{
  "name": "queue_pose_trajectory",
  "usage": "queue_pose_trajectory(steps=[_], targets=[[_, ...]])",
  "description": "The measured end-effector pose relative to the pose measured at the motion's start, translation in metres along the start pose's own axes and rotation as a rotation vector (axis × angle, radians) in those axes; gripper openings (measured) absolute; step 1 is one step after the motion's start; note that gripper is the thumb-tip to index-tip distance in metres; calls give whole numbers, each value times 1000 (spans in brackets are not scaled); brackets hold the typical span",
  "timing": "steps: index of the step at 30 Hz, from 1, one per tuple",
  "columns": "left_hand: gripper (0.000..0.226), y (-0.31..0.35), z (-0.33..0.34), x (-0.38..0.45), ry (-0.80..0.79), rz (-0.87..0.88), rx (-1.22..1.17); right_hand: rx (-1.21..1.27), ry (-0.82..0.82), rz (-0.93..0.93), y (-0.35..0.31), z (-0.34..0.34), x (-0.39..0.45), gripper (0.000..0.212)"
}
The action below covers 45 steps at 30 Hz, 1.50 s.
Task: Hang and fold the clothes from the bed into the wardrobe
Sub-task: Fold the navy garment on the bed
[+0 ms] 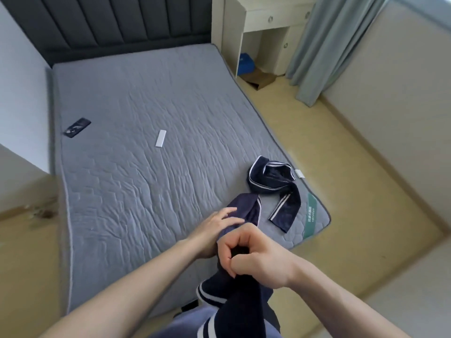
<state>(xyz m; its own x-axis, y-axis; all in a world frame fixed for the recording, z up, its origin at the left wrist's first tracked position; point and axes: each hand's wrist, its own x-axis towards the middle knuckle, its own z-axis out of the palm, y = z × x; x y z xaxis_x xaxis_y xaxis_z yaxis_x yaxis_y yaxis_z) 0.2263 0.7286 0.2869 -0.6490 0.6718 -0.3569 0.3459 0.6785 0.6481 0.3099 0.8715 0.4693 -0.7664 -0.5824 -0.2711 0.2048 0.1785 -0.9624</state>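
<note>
Grey quilted mattress [151, 147] fills most of the view, bare of sheets, with a dark padded headboard [107, 23] at its far end and pale wood flooring [317, 147] along its right side. A cream desk with drawers [266, 23] stands beyond the bed's far right corner, next to a pale blue-green curtain [334, 45]. On the mattress lie a dark phone [77, 127] near the left edge and a small white remote [160, 138] nearer the middle, well apart from each other.

At the near right corner of the bed a navy garment with white stripes [273, 189] lies partly on the mattress — one end crumpled in a loop, a striped strip trailing toward the green mattress label [310, 217]. Its near end rises off the bed into the person's hands and hangs down below them.

The right hand [256, 257] is clenched around the dark cloth, fingers curled tight with fabric bunched inside the fist. The left hand [214, 230] sits just beyond it, fingers extended and fairly straight, resting on the lighter navy fold — whether the thumb pinches the cloth underneath is hidden.
</note>
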Motion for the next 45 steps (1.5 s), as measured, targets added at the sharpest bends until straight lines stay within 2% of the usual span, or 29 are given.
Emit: queue_pose_trajectory(steps=[2, 5, 7, 10, 13, 15, 17, 18, 22, 24, 26, 29, 31, 32, 35, 37, 39, 41, 43, 45], targets=[[28, 6, -2, -3, 11, 28, 73, -69, 37, -4, -11, -1, -12, 21], [16, -6, -11, -24, 45, -43, 30, -192, 272, 44, -10, -31, -32, 15], [26, -20, -21, -45, 93, -133, -97, -353, 497, 107, 3, -61, -46, 11], [39, -24, -45, -73, 188, -148, -291, -603, 794, 218, 31, -90, -54, 15], [31, -6, -75, -86, 273, -118, -572, -725, 921, 314, 51, -91, -44, 27], [25, 8, -94, -89, 362, -130, -727, -809, 917, 376, 59, -76, -31, 26], [30, 23, -112, -91, 395, -140, -948, -754, 876, 276, 63, -51, -14, 30], [32, 29, -119, -91, 399, -147, -1045, -694, 802, 211, 65, -35, -4, 29], [28, 44, -136, -89, 429, -195, -1243, -493, 221, 227, 63, 38, 41, 34], [25, 45, -144, -90, 426, -161, -1262, -469, 52, 248, 64, 62, 62, 29], [27, 42, -156, -92, 421, -100, -1250, -468, 67, 231, 65, 74, 83, 12], [17, 20, -181, -101, 522, -78, -1175, -305, 342, 218, 59, 70, 103, 11], [19, -11, -194, -108, 618, -122, -1034, -119, 402, 225, 52, 65, 110, 18], [20, -27, -198, -113, 676, -174, -913, -51, 402, 226, 47, 63, 114, 20], [21, -70, -182, -141, 839, -359, -339, 159, 492, 249, 36, 56, 127, 27], [16, -81, -152, -164, 751, -334, -142, 333, 564, 280, 31, 53, 134, 27], [24, -81, -113, -186, 463, -330, -105, 487, 606, 298, 27, 53, 141, 20], [20, -71, -72, -202, 116, -324, -149, 617, 629, 307, 22, 58, 146, 15], [54, -61, -40, -205, -33, -283, -215, 730, 630, 300, 15, 65, 151, 16], [84, -52, -17, -196, -22, -276, -303, 798, 604, 273, 9, 69, 154, 24]])
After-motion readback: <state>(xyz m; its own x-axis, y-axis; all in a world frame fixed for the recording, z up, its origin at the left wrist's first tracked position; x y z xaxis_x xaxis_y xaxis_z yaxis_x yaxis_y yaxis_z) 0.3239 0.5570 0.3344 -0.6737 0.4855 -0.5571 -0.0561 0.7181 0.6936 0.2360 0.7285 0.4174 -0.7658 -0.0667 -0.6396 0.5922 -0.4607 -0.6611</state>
